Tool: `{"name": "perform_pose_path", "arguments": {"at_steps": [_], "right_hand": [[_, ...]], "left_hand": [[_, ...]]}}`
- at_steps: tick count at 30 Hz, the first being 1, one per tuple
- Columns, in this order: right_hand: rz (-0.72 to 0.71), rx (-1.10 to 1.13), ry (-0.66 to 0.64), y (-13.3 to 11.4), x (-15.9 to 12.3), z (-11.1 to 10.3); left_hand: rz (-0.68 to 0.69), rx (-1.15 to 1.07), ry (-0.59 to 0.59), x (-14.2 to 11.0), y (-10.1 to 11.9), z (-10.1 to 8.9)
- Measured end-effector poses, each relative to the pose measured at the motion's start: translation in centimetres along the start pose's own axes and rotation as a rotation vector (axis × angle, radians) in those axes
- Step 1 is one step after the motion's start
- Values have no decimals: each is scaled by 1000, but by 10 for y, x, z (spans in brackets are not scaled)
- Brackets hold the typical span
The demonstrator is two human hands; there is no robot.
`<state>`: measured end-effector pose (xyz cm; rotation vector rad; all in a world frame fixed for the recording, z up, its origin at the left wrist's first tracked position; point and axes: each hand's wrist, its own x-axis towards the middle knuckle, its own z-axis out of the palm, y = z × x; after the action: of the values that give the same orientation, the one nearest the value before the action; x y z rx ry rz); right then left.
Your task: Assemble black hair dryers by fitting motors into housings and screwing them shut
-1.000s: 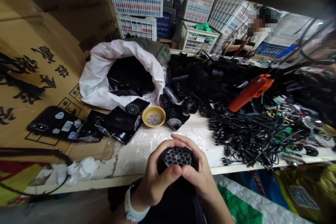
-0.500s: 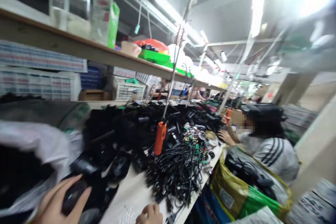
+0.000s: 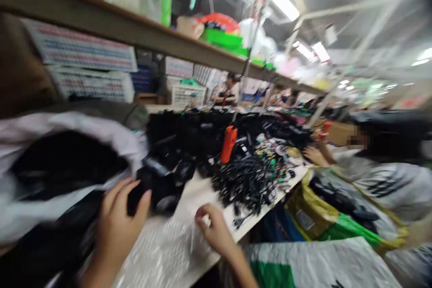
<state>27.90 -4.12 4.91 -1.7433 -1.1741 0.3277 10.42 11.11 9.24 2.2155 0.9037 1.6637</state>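
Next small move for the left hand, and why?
Probably ease the left hand forward to the black parts: its thumb and fingers are parted, and those parts lie just beyond them. Blur hides whether it already holds one, so I'd go gently.

The clear sheet point(image 3: 157, 249) is glossy, bumpy, probably plastic.

At eight o'clock the left hand point(image 3: 121, 213) spreads beside black parts point(image 3: 162, 191), blur hiding any grip; at six the right hand point(image 3: 215, 228) curls by clear bubble wrap point(image 3: 158, 252) on the counter point(image 3: 194, 198). A white sack point(image 3: 132, 146) sits at nine, tangled black cables point(image 3: 243, 184) at five, a co-worker's hand point(image 3: 315, 156) at three.
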Motion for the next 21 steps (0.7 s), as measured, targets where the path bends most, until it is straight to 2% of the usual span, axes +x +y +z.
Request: {"name": "perform_pose_path", "arguments": {"at_steps": [3,6,10,12,14,16,19,21], "right_hand": [[14,250,-191,-15,6,-7],[49,447,-322,-24,11,-3],[136,725,-408,-40,11,8],[193,860,-432,-50,11,14],[212,902,-466,-63,10,18],[186,875,-522,-77,9,22],[32,736,-624,-88,4,26],[-102,540,-595,-81,-2,30]], "left_hand": [[-18,-6,-60,-15,16,-32],[-86,-84,-183,-34,23,-61],[-266,-115,-305,-67,22,-97],[-338,-113,-355,-82,23,-107],[-376,-105,-420,-91,29,-106],[-414,-95,-461,-94,36,-96],[-525,-129,-426,-93,43,-76],[-588,-162,-378,-93,41,-70]]}}
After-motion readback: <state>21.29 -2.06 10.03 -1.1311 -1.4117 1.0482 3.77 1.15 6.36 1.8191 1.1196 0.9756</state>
